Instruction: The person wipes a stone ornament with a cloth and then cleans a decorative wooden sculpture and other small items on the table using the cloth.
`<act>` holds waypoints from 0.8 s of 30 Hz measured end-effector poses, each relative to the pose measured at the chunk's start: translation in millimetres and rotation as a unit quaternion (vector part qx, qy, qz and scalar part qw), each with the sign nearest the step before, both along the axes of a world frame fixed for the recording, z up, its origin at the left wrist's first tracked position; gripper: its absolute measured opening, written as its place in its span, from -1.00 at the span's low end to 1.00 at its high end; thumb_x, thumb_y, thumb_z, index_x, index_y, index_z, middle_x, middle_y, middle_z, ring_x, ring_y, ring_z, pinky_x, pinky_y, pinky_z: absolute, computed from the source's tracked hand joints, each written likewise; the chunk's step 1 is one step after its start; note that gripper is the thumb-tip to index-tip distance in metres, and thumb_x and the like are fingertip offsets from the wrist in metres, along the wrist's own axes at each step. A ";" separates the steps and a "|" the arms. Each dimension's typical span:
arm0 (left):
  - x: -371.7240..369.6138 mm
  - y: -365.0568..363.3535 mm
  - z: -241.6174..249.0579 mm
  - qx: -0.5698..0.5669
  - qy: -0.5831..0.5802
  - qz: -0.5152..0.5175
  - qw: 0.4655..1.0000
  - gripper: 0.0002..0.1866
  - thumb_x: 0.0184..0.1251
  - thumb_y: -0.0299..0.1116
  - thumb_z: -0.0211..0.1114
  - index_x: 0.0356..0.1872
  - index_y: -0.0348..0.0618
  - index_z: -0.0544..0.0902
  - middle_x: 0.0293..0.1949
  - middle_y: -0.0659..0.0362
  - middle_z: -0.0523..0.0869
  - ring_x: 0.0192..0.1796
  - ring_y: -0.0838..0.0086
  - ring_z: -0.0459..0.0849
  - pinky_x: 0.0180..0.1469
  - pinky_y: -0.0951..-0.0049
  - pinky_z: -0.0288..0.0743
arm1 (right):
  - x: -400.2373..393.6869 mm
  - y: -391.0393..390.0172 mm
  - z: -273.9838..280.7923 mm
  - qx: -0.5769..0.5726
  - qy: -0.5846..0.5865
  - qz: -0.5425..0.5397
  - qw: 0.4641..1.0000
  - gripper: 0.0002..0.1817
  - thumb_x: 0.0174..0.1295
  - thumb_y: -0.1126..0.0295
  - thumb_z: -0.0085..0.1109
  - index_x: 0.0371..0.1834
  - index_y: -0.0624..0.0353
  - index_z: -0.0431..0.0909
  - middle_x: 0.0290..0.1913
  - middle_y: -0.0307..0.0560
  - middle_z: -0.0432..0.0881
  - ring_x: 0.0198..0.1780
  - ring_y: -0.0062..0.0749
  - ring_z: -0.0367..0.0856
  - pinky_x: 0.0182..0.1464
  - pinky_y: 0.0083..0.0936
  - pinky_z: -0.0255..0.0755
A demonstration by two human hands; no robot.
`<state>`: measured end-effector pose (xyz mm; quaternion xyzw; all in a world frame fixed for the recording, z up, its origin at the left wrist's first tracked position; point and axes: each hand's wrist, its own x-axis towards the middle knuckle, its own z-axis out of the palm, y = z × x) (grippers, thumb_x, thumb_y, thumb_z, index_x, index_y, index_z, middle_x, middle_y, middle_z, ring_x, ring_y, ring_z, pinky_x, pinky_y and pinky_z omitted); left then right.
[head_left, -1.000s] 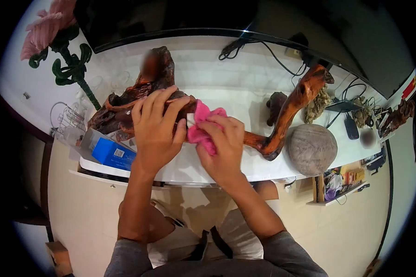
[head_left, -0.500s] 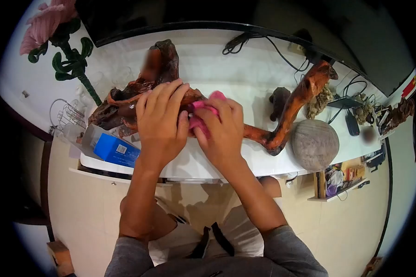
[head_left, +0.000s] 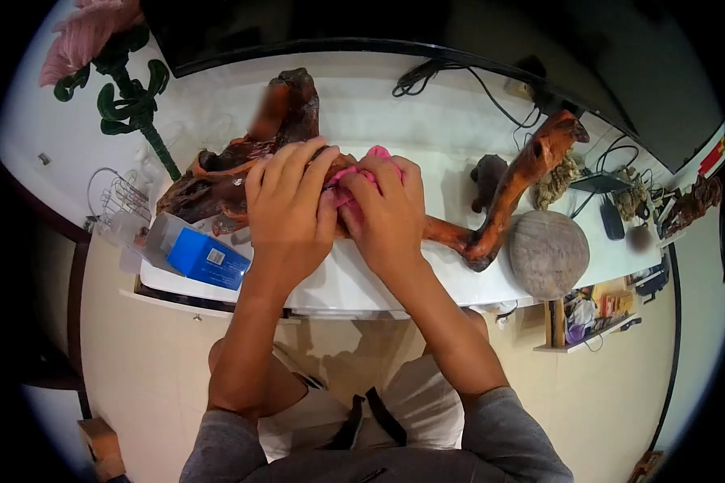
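A long, glossy reddish-brown wood carving [head_left: 503, 208] lies across the white table, its thick, gnarled part at the left and a bent branch rising at the right. My left hand [head_left: 290, 209] rests over its middle, fingers curved round the wood. Beside it, my right hand [head_left: 387, 213] has its fingers bent round a bunched pink cloth [head_left: 388, 153] against the wood. The thumbs are close to each other, with part of the cloth between the hands. The wood under both palms is hidden.
A blue box [head_left: 205, 258] sits at the table's front left. On the right are a round grey stone [head_left: 549, 253], a small dark figure [head_left: 487, 181] and cables. Behind stands a black screen [head_left: 362, 48]; a pink flower with a green stem [head_left: 149, 133] is at the left.
The view has shifted slightly. My right hand's fingers have moved a little on the cloth, and the cloth is bunched differently. My left hand keeps nearly the same place on the wood.
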<state>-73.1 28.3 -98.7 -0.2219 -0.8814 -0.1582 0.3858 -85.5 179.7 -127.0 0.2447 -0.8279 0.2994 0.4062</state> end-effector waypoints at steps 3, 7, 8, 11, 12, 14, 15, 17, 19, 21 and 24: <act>2.2 0.5 1.3 0.021 -0.021 -0.007 1.000 -0.51 0.16 -0.48 0.26 0.19 -0.15 0.58 0.25 0.08 0.58 0.33 0.14 0.47 0.42 0.07 0.10 | 8.0 13.3 -5.0 -0.026 -0.041 -0.002 0.999 -0.56 -0.18 0.53 0.45 -0.12 0.09 0.64 0.00 -0.10 0.61 0.08 0.03 0.48 0.09 -0.17 0.42; 3.2 0.5 2.9 0.021 -0.028 -0.006 0.999 -0.50 0.16 -0.47 0.27 0.21 -0.15 0.57 0.25 0.08 0.56 0.33 0.14 0.46 0.42 0.06 0.10 | 19.6 55.2 -24.0 -0.068 -0.089 -0.030 0.993 -0.61 -0.13 0.53 0.43 -0.14 0.13 0.64 -0.06 -0.03 0.63 0.03 0.01 0.50 0.07 -0.20 0.43; 2.7 1.0 2.0 0.016 -0.024 -0.005 1.000 -0.49 0.14 -0.47 0.28 0.20 -0.16 0.56 0.25 0.07 0.56 0.33 0.13 0.45 0.41 0.05 0.12 | 20.1 57.5 -25.7 -0.074 -0.099 -0.045 0.991 -0.62 -0.12 0.53 0.43 -0.14 0.14 0.64 -0.07 -0.02 0.63 0.02 0.00 0.51 0.08 -0.20 0.43; 4.4 2.9 1.2 -0.003 -0.023 0.014 1.000 -0.48 0.17 -0.50 0.24 0.24 -0.16 0.54 0.27 0.07 0.53 0.35 0.14 0.43 0.43 0.05 0.08 | 1.7 35.4 -12.8 -0.071 -0.053 -0.017 0.996 -0.62 -0.12 0.53 0.44 -0.15 0.15 0.63 -0.05 -0.01 0.63 0.00 0.00 0.50 0.08 -0.19 0.44; 4.7 4.2 1.3 -0.011 -0.025 0.021 0.999 -0.48 0.19 -0.52 0.22 0.25 -0.15 0.53 0.29 0.08 0.52 0.36 0.14 0.42 0.43 0.05 0.06 | -3.6 23.5 -6.9 -0.074 -0.028 -0.003 0.997 -0.62 -0.12 0.53 0.44 -0.15 0.15 0.63 -0.05 -0.01 0.62 0.00 0.01 0.50 0.08 -0.19 0.44; 4.3 2.6 1.2 -0.030 -0.026 0.019 0.999 -0.45 0.16 -0.51 0.25 0.26 -0.16 0.51 0.29 0.06 0.50 0.36 0.14 0.40 0.42 0.04 0.09 | -6.2 2.1 3.2 -0.067 -0.023 -0.014 0.997 -0.61 -0.13 0.52 0.45 -0.14 0.14 0.63 -0.04 -0.03 0.62 0.02 0.03 0.50 0.09 -0.19 0.44; 3.6 0.9 1.3 -0.039 -0.026 0.019 0.999 -0.43 0.14 -0.51 0.26 0.27 -0.17 0.50 0.30 0.06 0.49 0.36 0.14 0.39 0.42 0.04 0.10 | -7.0 -3.6 5.5 -0.064 -0.020 -0.019 0.998 -0.60 -0.13 0.52 0.45 -0.14 0.13 0.63 -0.04 -0.04 0.62 0.03 0.04 0.49 0.10 -0.19 0.44; 3.5 0.1 1.1 -0.041 -0.031 0.015 0.999 -0.42 0.14 -0.50 0.27 0.27 -0.17 0.50 0.30 0.06 0.49 0.37 0.14 0.39 0.42 0.04 0.11 | -1.5 9.2 -3.1 -0.060 -0.037 -0.001 0.998 -0.60 -0.14 0.50 0.47 -0.14 0.11 0.64 -0.03 -0.06 0.62 0.04 0.06 0.49 0.10 -0.19 0.44; 4.5 -0.7 1.1 -0.040 -0.034 0.013 0.999 -0.41 0.14 -0.48 0.29 0.28 -0.17 0.50 0.31 0.06 0.49 0.38 0.14 0.39 0.43 0.04 0.11 | 10.0 30.1 -14.5 -0.045 -0.060 0.005 0.997 -0.59 -0.15 0.49 0.48 -0.14 0.08 0.64 -0.02 -0.07 0.61 0.06 0.07 0.48 0.11 -0.18 0.43; 5.3 -2.1 1.5 -0.041 -0.037 0.010 0.998 -0.40 0.13 -0.47 0.30 0.29 -0.17 0.49 0.33 0.05 0.48 0.40 0.14 0.38 0.43 0.04 0.12 | 28.5 51.8 -24.1 -0.022 -0.080 -0.007 0.997 -0.59 -0.17 0.49 0.49 -0.16 0.07 0.64 -0.01 -0.09 0.61 0.06 0.05 0.48 0.11 -0.17 0.42; 5.8 -4.2 0.1 -0.026 -0.049 -0.003 0.998 -0.41 0.18 -0.45 0.27 0.32 -0.13 0.47 0.37 0.08 0.46 0.43 0.14 0.36 0.44 0.01 0.09 | 45.7 62.8 -31.7 -0.013 -0.082 -0.025 0.996 -0.60 -0.17 0.51 0.47 -0.17 0.08 0.65 0.00 -0.08 0.60 0.07 0.03 0.48 0.13 -0.15 0.40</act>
